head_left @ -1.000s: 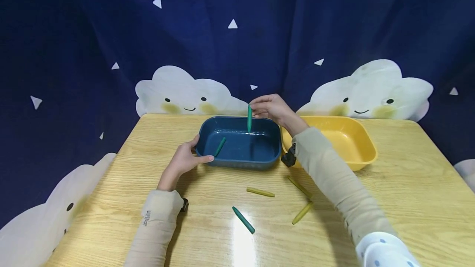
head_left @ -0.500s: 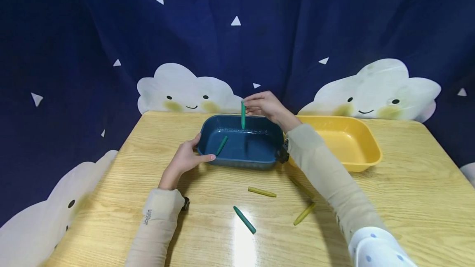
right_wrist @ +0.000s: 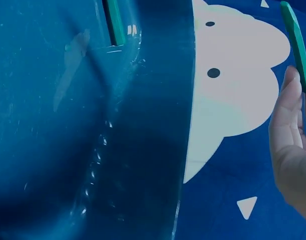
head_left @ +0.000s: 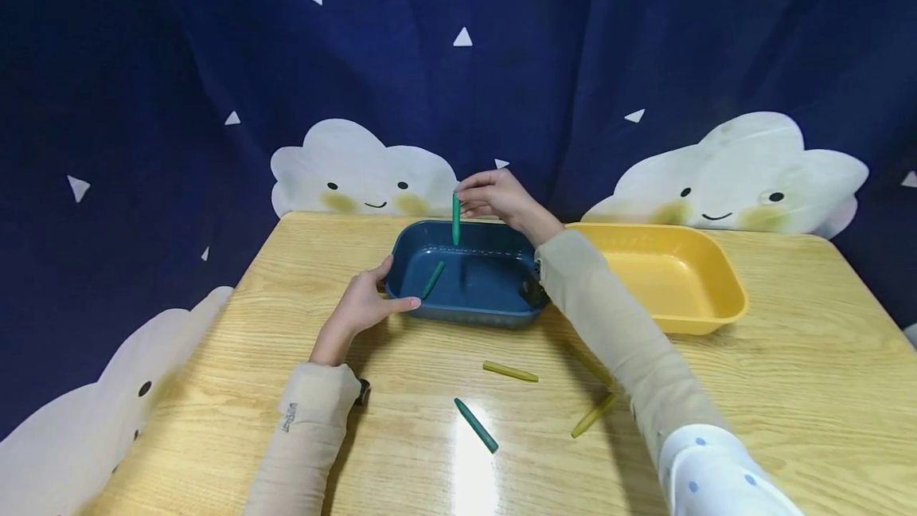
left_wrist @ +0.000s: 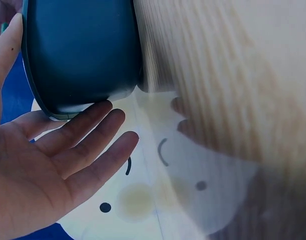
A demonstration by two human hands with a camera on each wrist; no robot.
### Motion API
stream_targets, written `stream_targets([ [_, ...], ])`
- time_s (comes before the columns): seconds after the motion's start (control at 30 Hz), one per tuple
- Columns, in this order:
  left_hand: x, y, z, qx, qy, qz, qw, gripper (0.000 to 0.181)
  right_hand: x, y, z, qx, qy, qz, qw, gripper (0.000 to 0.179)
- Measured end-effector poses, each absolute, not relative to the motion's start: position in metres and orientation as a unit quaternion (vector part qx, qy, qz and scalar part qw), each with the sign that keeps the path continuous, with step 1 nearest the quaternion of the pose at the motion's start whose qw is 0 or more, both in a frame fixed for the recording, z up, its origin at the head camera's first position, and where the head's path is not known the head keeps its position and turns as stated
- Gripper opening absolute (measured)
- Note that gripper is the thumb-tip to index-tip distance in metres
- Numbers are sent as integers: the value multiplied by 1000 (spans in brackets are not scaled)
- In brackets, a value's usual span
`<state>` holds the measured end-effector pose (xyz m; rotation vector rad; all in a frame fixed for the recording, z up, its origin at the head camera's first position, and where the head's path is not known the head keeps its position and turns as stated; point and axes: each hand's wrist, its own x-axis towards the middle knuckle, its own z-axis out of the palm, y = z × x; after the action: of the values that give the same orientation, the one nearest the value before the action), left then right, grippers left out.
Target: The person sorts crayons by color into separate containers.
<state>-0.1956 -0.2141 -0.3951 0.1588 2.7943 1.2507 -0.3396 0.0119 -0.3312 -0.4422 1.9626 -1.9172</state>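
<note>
Navy cloud-print curtain (head_left: pixel 401 78) behind wooden table (head_left: pixel 401 452) | right hand (head_left: pixel 496 196) pinches green crayon (head_left: pixel 455 221) by its upper end, above blue tray (head_left: pixel 473 314) | right forearm (head_left: pixel 609 317) slants in from lower right | crayon near-vertical, tip down | left hand (head_left: pixel 361 302) spread, touching the tray's left end

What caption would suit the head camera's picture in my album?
The right hand pinches a green crayon over the blue tray; the left hand touches the tray's end.
</note>
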Motion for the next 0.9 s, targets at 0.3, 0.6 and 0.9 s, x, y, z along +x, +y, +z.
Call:
stream_targets([
  [0.3, -196, -214, -394, 48, 910, 409, 42, 93, -348, 4, -346, -151, 693, -676, 202, 22],
  [0.6, -197, -215, -396, 48, 907, 416, 39, 93, -351, -1, -364, -152, 712, -646, 228, 23],
  [0.9, -197, -214, -395, 47, 905, 420, 41, 93, -351, -4, -378, -158, 736, -594, 283, 26],
])
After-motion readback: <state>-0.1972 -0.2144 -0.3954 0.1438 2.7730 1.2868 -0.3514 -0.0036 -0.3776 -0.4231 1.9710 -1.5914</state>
